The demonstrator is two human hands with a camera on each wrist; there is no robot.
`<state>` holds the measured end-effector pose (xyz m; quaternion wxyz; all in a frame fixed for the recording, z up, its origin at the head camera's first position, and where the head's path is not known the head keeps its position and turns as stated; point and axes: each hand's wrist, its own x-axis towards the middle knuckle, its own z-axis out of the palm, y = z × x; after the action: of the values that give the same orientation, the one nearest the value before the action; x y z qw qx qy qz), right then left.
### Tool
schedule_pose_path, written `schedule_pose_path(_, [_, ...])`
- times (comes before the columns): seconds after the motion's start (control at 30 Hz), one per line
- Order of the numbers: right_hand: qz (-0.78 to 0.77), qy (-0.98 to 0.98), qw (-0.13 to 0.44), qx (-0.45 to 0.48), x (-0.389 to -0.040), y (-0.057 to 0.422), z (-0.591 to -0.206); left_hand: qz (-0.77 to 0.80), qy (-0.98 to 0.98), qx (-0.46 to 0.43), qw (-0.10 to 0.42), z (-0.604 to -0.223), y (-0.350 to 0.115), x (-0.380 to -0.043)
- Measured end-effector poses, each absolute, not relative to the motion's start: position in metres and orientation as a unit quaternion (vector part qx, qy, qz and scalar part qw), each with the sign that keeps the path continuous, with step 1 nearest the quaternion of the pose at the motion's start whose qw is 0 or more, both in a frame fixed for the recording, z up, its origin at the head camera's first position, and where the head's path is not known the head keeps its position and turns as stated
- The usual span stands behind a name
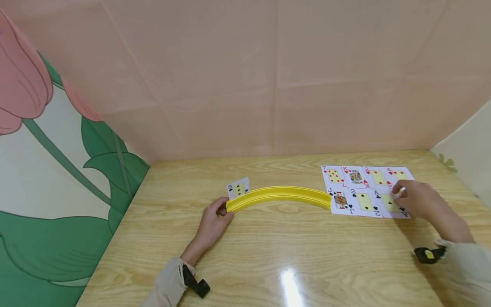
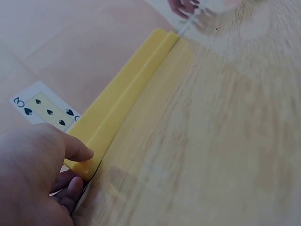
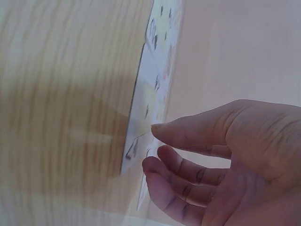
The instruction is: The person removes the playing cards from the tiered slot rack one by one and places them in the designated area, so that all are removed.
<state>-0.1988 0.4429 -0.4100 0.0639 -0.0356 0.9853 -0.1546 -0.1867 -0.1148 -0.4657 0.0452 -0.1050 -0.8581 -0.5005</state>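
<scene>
A yellow curved card holder (image 1: 281, 192) lies on the wooden table, with a three of spades (image 1: 238, 189) standing in its left part. My left hand (image 1: 212, 219) grips the holder's left end; in the left wrist view one finger rests on top and others are curled at its end. Over at the right, my right hand (image 1: 416, 198) hovers at the ace of spades (image 1: 390, 204). Its thumb and fingers are loosely bent with a gap between them, and no card shows between them. Whether the thumb touches the ace, I cannot tell.
Two rows of face-up cards lie right of the holder: seven of diamonds (image 1: 333, 176), king of hearts (image 1: 355, 176), two of hearts (image 1: 376, 177) and four of hearts (image 1: 399, 175) behind, jack of spades (image 1: 340, 201) and two of spades (image 1: 365, 202) in front. A pink-covered wall (image 1: 230, 85) stands behind.
</scene>
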Motion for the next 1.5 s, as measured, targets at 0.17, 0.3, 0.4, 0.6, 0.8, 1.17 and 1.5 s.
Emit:
schedule_pose_path(0.17, [-0.149, 0.987, 0.029, -0.060, -0.198, 0.434, -0.405, -0.500, -0.857, -0.111, 0.048, -0.465, -0.114, -0.187])
schedule_pose_path(0.3, [-0.146, 0.986, -0.011, -0.082, -0.199, 0.420, -0.400, -0.502, -0.857, -0.112, 0.047, -0.464, -0.115, -0.188])
schedule_pose_path(0.4, [-0.146, 0.983, -0.053, -0.099, -0.202, 0.404, -0.396, -0.502, -0.857, -0.107, 0.049, -0.464, -0.117, -0.189])
schedule_pose_path(0.6, [-0.164, 0.968, -0.122, -0.148, -0.204, 0.364, -0.390, -0.501, -0.857, -0.105, 0.052, -0.467, -0.119, -0.189])
schedule_pose_path(0.8, [-0.173, 0.963, -0.127, -0.166, -0.204, 0.329, -0.380, -0.502, -0.856, -0.114, 0.051, -0.466, -0.118, -0.189])
schedule_pose_path(1.17, [-0.201, 0.942, -0.138, -0.229, -0.205, 0.259, -0.367, -0.511, -0.850, -0.117, 0.060, -0.470, -0.114, -0.189])
schedule_pose_path(1.5, [-0.220, 0.934, -0.134, -0.247, -0.212, 0.211, -0.354, -0.508, -0.852, -0.115, 0.058, -0.471, -0.110, -0.193])
